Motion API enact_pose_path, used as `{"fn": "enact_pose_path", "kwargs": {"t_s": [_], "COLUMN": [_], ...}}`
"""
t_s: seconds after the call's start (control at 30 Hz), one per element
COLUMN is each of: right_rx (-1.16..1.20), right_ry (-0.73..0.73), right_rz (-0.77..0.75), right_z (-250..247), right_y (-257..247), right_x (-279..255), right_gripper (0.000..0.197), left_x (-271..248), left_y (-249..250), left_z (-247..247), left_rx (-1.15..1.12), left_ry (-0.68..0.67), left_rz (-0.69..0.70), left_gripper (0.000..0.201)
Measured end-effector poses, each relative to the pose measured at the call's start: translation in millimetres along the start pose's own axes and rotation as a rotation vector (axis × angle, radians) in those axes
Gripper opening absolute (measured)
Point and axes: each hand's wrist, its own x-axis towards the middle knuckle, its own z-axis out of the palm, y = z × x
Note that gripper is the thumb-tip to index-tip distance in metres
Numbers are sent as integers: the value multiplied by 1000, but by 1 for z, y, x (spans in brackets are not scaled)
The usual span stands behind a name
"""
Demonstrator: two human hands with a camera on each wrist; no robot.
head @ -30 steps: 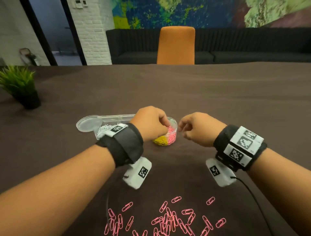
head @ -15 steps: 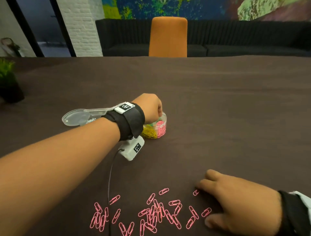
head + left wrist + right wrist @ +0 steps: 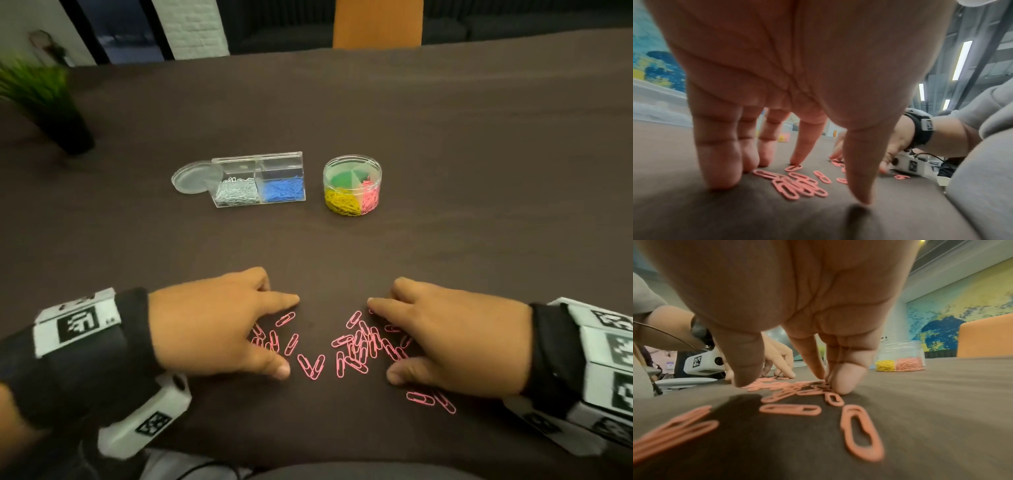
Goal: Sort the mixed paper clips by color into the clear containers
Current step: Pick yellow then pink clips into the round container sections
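Pink clips [image 3: 356, 346] scattered on tabletop [image 3: 445, 171] between left hand [image 3: 219, 325] and right hand [image 3: 452, 339], some under spread fingertips. Both grips splayed, pinching nothing. Round tub [image 3: 352, 185] and box [image 3: 260, 178] well beyond, bare cloth between.

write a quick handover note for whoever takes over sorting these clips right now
Left hand: fingertips down on the table, spread over pink clips, holding none.
Right hand: same, at the pile's right side.
Done: silver and blue fill the rectangular box; the round tub holds yellow, green and some pink.
Left: gather the loose pink clips and drop them in the tub's pink section. The lid lies beside the box.
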Motion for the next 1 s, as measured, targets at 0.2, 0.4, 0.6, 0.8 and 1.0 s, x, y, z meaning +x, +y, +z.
{"fn": "enact_pose_path", "kwargs": {"t_s": [0.2,0.4,0.6,0.8,1.0], "right_rx": [-101,-158,-9,246,685], "right_ry": [2,37,45,274,732], "right_rz": [-111,-246,-267,-140,127], "right_z": [-2,-4,-7,-41,-96], "right_y": [-22,-26,-14,29,79], "right_x": [26,28,31,61,113], "right_gripper": [61,15,7,10,9], "left_x": [-6,8,20,28,41], "left_y": [16,24,18,-2,-12], "left_z": [24,16,12,4,-13], "left_rx": [-72,-65,-144,-304,-501], "left_ry": [107,144,146,228,374], "left_rz": [131,220,246,158,36], "left_gripper": [73,38,14,9,13]}}
